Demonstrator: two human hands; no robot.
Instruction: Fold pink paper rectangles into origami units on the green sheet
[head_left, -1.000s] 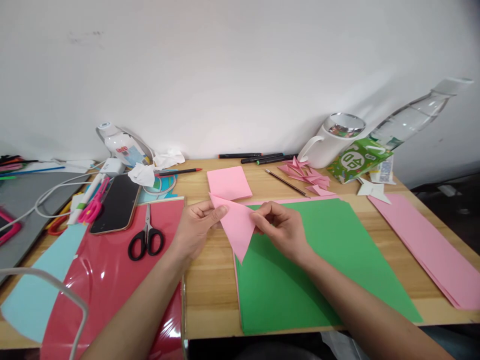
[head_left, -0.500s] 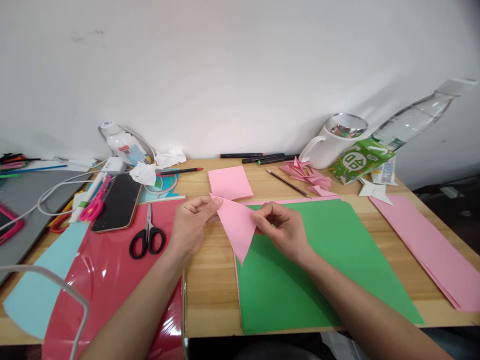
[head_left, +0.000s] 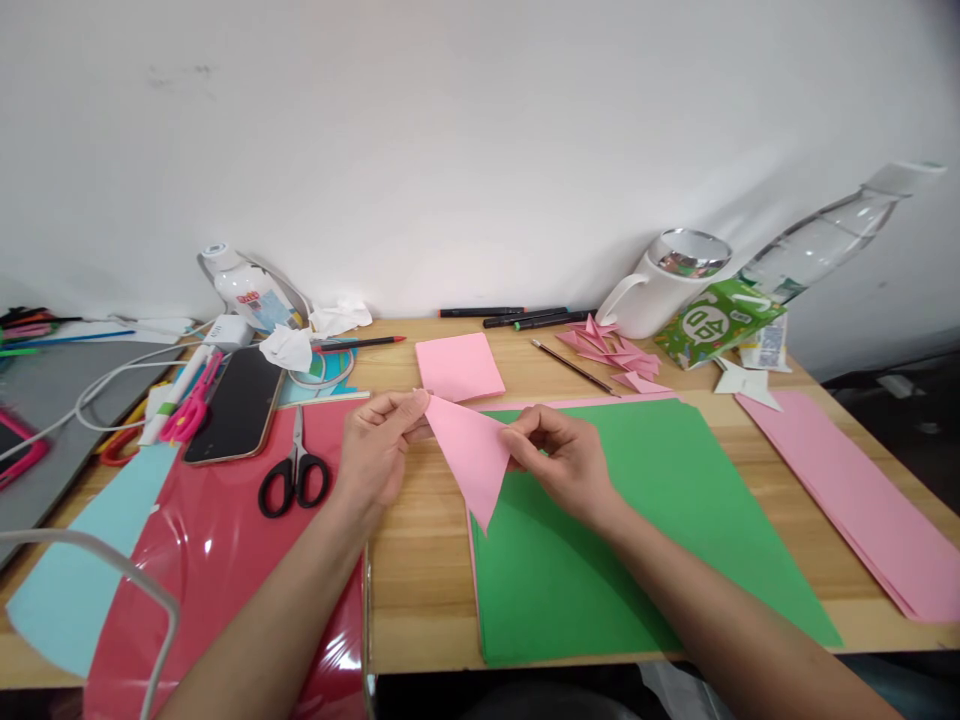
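Note:
A folded pink paper [head_left: 474,452] hangs between my hands, its pointed end down over the left edge of the green sheets [head_left: 645,540]. My left hand [head_left: 381,445] pinches its upper left corner between thumb and fingers. At its right corner, my right hand [head_left: 559,452] grips it with thumb and forefinger. Behind the paper lies a stack of pink squares [head_left: 460,366]. Several folded pink pieces [head_left: 611,350] are heaped at the back, right of a thin brush [head_left: 576,367].
Black scissors [head_left: 295,475] lie on a red sheet [head_left: 225,560] at left, near a phone [head_left: 238,405]. A white mug [head_left: 667,285], a green packet [head_left: 716,325] and a tilted clear bottle [head_left: 832,240] stand back right. Pink strips [head_left: 855,510] lie at far right.
My left thumb and fingers have drawn slightly left and up at the corner, covering the tip that stuck out above the thumb. My right hand keeps its grip.

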